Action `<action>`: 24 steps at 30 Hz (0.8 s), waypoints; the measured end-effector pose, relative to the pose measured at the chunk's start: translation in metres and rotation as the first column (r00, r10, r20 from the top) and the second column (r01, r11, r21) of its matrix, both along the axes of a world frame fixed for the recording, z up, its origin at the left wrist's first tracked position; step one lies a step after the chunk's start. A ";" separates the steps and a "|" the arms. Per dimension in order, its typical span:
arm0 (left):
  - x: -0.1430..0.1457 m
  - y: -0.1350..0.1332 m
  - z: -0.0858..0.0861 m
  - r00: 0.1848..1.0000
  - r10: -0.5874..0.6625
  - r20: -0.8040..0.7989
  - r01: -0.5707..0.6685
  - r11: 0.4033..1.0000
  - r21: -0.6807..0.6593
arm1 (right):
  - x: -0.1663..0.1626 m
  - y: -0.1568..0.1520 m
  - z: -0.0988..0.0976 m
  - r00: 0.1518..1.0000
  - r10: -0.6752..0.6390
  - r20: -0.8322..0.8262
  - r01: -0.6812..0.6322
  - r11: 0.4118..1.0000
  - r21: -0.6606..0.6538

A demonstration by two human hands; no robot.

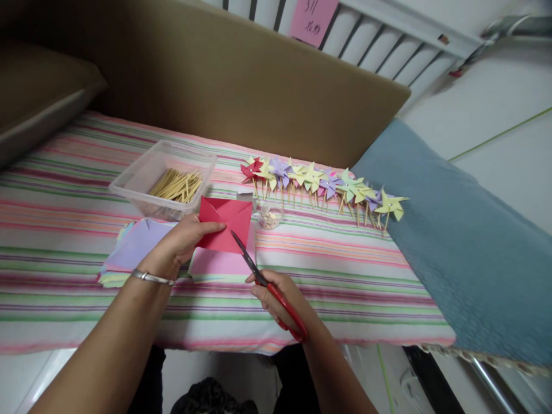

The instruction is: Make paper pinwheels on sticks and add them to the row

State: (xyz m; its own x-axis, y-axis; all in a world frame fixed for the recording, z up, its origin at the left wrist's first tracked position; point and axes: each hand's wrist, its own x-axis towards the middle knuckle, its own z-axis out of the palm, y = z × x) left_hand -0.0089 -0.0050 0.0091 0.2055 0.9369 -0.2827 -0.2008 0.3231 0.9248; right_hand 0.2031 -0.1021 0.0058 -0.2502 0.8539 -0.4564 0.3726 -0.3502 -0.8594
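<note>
My left hand [179,244] pinches a creased red paper square [226,223] and holds it up over the striped cloth. My right hand [280,299] grips red-handled scissors [276,293], whose blades point up-left and touch the square's lower edge. Under the red square lies a pink sheet [219,264], with a stack of coloured paper [135,247] to its left.
A clear plastic tub [129,181] holds wooden sticks [176,185]. A row of finished paper pinwheels [323,184] lies behind, beside a small clear cup [269,217]. A striped cloth [345,276] covers the surface; a blue mat [466,247] lies right, brown cardboard [241,80] behind.
</note>
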 end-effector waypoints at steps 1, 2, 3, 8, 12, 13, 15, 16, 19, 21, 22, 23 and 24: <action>0.000 0.000 0.000 1.000 0.003 -0.003 -0.003 1.000 0.002 | 0.000 0.000 0.000 1.000 0.002 0.002 -0.002 1.000 0.007; 0.000 0.000 0.000 1.000 0.008 -0.006 -0.008 1.000 0.003 | 0.001 0.000 -0.001 1.000 0.004 0.005 -0.004 1.000 0.015; 0.000 0.000 0.001 1.000 0.012 -0.009 -0.012 1.000 0.001 | 0.001 0.001 -0.001 1.000 0.009 0.010 -0.009 1.000 0.022; 0.001 0.000 0.001 0.999 0.017 -0.028 -0.017 1.000 0.002 | 0.002 0.002 -0.007 0.999 0.032 0.037 -0.034 0.998 0.054; 0.002 -0.001 0.003 1.000 0.019 -0.024 -0.019 1.000 0.003 | 0.001 0.002 -0.013 0.999 0.001 0.041 -0.005 0.996 0.088; 0.002 -0.001 0.003 1.000 0.022 -0.019 -0.022 1.000 0.005 | 0.001 0.002 -0.013 0.999 0.000 0.042 -0.004 0.996 0.090; 0.002 -0.001 0.004 1.000 0.021 -0.006 -0.020 1.000 0.007 | 0.001 0.002 -0.013 0.999 0.005 0.045 -0.009 0.996 0.086; 0.002 -0.001 0.004 1.000 0.019 -0.001 -0.019 1.000 0.006 | 0.002 0.002 -0.013 0.999 0.010 0.047 -0.014 0.996 0.085; 0.001 -0.001 0.004 1.000 0.024 -0.006 -0.024 1.000 0.009 | 0.002 0.002 -0.013 0.998 0.027 0.049 -0.032 0.995 0.093; 0.001 -0.001 0.004 1.000 0.031 -0.005 -0.031 0.999 0.019 | 0.002 0.002 -0.013 0.998 0.027 0.053 -0.032 0.994 0.101; 0.001 -0.001 0.004 1.000 0.030 -0.001 -0.030 0.999 0.022 | 0.002 0.002 -0.014 0.998 0.020 0.056 -0.025 0.994 0.104; 0.001 -0.001 0.003 1.000 0.027 0.002 -0.027 0.999 0.024 | 0.002 0.002 -0.014 0.998 0.012 0.059 -0.018 0.994 0.106; 0.001 -0.001 0.003 1.000 0.024 0.004 -0.024 0.999 0.026 | 0.001 0.001 -0.015 0.998 0.005 0.062 -0.011 0.994 0.108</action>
